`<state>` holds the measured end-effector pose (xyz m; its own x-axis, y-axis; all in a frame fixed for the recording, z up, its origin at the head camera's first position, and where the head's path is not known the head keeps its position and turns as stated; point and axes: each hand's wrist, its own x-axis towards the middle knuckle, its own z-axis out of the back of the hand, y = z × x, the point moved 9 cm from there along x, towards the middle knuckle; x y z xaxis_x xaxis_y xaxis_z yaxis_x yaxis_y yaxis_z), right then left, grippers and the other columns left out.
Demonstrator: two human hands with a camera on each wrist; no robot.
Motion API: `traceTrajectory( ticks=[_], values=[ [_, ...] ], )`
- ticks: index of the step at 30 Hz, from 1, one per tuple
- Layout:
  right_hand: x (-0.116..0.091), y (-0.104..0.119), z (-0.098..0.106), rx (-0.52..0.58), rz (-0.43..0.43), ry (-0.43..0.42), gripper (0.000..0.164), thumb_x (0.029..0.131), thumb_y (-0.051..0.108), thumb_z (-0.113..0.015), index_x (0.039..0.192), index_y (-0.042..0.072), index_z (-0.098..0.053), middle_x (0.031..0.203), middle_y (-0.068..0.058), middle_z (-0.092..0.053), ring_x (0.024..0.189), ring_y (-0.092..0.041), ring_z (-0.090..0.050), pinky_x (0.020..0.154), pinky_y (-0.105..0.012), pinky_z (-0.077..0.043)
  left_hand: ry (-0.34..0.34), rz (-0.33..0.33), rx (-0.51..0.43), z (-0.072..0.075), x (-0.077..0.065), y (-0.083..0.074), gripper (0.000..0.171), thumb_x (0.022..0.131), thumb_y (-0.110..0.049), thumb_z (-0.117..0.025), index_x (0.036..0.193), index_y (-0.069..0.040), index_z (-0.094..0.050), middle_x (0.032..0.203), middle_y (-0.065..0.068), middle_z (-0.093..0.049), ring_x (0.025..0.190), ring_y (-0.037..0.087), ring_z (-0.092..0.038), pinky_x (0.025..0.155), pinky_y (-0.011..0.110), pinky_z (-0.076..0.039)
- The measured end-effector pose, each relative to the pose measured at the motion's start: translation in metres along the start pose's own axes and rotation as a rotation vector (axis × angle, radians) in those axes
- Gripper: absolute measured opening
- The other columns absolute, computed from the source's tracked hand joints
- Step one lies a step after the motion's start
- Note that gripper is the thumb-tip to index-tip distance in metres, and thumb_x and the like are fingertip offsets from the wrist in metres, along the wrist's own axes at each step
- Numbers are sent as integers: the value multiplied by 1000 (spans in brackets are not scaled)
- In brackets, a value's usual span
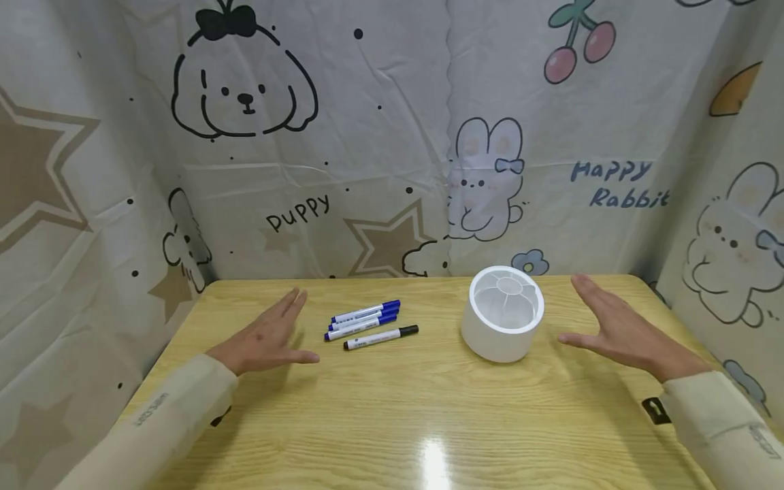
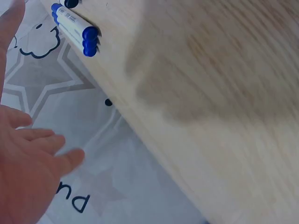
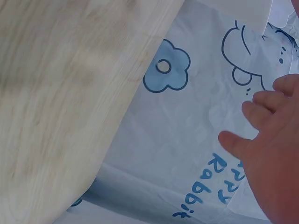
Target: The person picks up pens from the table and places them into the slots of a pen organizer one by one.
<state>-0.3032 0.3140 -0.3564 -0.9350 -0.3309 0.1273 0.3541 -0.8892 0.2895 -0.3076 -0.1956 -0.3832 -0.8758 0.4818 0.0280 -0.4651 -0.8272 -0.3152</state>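
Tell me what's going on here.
A person's left hand is open near three blue-capped markers and one black-capped marker. The right hand is open beside a white divided container. Neither hand holds anything; the markers lie on the table, outside the upright container.

Three white, blue-capped markers lie bunched near the far edge of the tabletop — a black-capped marker just beside them. A round white divided holder stands upright — toward the far right corner.
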Motion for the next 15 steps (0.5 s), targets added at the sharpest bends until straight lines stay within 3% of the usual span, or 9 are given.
traceTrajectory(
  ticks=[5,9,15],
  values=[
    [8,4,-1,57,-10,31,117,83,55,-77,159,1,-6,161,-30,-12,142,-55,-20,108,-72,-22,8,-13,-147,-9,7,-3,107,84,-44,-80,158,2,-16,161,25,-19,146,43,-22,113,62,-28],
    [13,8,0,88,-15,51,116,82,56,-77,160,4,-8,160,-30,-17,141,-55,-23,108,-72,-24,-7,-27,-229,-13,13,-8,97,83,-37,-83,155,0,-28,153,24,-36,137,42,-41,106,60,-40],
    [20,14,-3,140,-18,70,115,80,57,-78,159,2,-16,158,-30,-22,140,-56,-25,107,-72,-25,-4,-69,-352,-20,25,-17,75,87,-24,-81,146,4,-44,136,23,-56,120,36,-58,99,52,-49]
  ],
)
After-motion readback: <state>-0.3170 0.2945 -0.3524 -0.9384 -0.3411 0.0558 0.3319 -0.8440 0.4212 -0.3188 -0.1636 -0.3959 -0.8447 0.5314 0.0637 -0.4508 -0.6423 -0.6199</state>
